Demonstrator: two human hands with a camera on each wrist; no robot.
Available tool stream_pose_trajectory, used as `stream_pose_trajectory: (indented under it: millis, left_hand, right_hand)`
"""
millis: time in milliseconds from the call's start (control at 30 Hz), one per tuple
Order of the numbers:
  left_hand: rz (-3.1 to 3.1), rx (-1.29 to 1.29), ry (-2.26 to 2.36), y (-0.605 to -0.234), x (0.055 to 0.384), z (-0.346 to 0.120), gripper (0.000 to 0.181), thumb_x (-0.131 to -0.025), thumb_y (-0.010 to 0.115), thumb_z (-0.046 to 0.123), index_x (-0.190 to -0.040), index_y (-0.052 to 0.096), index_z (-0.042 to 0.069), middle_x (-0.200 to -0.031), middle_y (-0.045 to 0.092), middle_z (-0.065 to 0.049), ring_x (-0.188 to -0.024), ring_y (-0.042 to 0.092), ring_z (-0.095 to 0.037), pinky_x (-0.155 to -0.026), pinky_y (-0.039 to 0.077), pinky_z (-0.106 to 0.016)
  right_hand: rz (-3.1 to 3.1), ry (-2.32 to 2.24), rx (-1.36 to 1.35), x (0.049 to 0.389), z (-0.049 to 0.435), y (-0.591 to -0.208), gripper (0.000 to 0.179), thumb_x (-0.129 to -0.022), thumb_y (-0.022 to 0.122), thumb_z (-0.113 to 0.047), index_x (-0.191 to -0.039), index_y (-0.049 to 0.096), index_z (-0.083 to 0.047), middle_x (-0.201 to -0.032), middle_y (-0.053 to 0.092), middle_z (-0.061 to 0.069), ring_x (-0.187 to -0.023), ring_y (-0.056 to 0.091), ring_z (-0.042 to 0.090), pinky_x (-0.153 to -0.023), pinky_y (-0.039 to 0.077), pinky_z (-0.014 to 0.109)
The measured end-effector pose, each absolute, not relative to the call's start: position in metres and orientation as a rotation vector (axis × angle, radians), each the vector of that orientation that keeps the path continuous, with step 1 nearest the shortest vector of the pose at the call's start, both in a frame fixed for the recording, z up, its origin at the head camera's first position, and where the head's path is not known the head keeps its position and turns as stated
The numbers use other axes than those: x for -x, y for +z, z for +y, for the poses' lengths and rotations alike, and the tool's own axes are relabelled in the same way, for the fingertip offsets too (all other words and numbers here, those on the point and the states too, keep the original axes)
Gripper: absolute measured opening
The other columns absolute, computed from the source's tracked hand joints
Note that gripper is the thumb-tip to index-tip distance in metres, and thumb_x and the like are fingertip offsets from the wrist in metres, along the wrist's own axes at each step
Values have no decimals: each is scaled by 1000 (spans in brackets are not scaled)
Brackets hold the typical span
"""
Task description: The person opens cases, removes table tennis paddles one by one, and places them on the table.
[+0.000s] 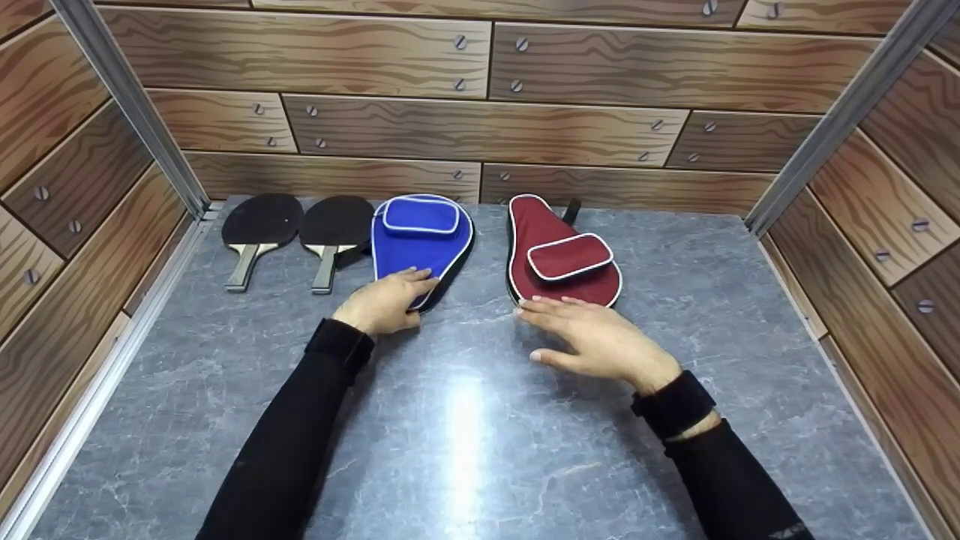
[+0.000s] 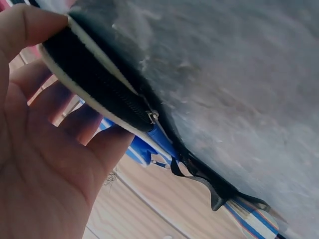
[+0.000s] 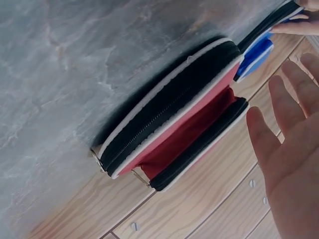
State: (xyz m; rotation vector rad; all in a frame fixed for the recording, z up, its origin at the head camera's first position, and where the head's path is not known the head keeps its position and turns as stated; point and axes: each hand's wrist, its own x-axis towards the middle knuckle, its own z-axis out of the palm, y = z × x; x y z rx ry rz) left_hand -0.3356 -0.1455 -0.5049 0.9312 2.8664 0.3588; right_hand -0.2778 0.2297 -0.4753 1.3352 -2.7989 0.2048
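Observation:
A blue table tennis bat case with white piping lies on the table, narrow end towards me. My left hand grips that end, fingers over the top and thumb at the near edge; in the left wrist view the case's black zipped side shows between thumb and fingers. To the right is a red bat case, wide end nearest me. Over its near edge my right hand is spread, fingers extended. The right wrist view shows this hand apart from the red case's zipped side.
Two black table tennis bats lie side by side left of the blue case, handles towards me. A dark strap sticks out behind the red case. Wood-patterned walls and metal rails enclose the grey marbled table.

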Motion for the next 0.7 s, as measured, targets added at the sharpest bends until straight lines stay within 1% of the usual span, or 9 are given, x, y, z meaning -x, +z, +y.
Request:
stream_pose_trajectory:
  millis: [133,200,300,433,533,700]
  left_hand:
    - [2897,-928,405,-501,335,-141,67,-96,71,21,-157,49,5,-165,46,-20,-156,41,-41,-132,32,-51]
    - [2929,-946,440,-497,335,-136,64,-98,69,23,-156,50,3,-163,49,-22,-154,43,-43,-131,33,-52]
    - [2974,-963,492,-490,336,-125,63,-99,68,24,-156,50,3,-161,51,-23,-153,45,-43,-131,33,-51]
    - [3017,-960,539,-481,338,-107,62,-102,66,27,-157,49,6,-161,52,-19,-153,47,-36,-132,33,-46]
    - [3027,-961,571,-475,338,-92,61,-103,64,30,-158,49,8,-161,52,-17,-153,47,-31,-132,33,-43]
    - [3022,-973,633,-469,337,-71,61,-103,65,30,-158,49,11,-162,51,-14,-153,48,-29,-131,35,-41]
  right_hand:
    - [-2805,250,-1299,280,235,-470,68,-104,55,-61,-162,45,-25,-168,47,-4,-157,43,20,-128,37,55]
    - [-2817,281,-1273,282,238,-467,70,-104,57,-59,-162,44,-24,-168,46,-3,-157,43,20,-128,37,54]
    - [-2857,320,-1198,284,245,-460,72,-103,59,-57,-164,40,-25,-169,44,-4,-158,42,20,-129,36,52]
    - [-2889,349,-1074,285,256,-450,72,-103,59,-58,-165,38,-27,-169,43,-3,-157,43,22,-129,36,51]
    - [-2907,354,-992,286,266,-445,72,-103,57,-59,-166,37,-28,-170,42,-2,-158,42,25,-128,37,53]
    - [-2957,359,-877,289,284,-442,74,-103,57,-60,-166,34,-29,-171,40,4,-157,42,30,-128,36,57]
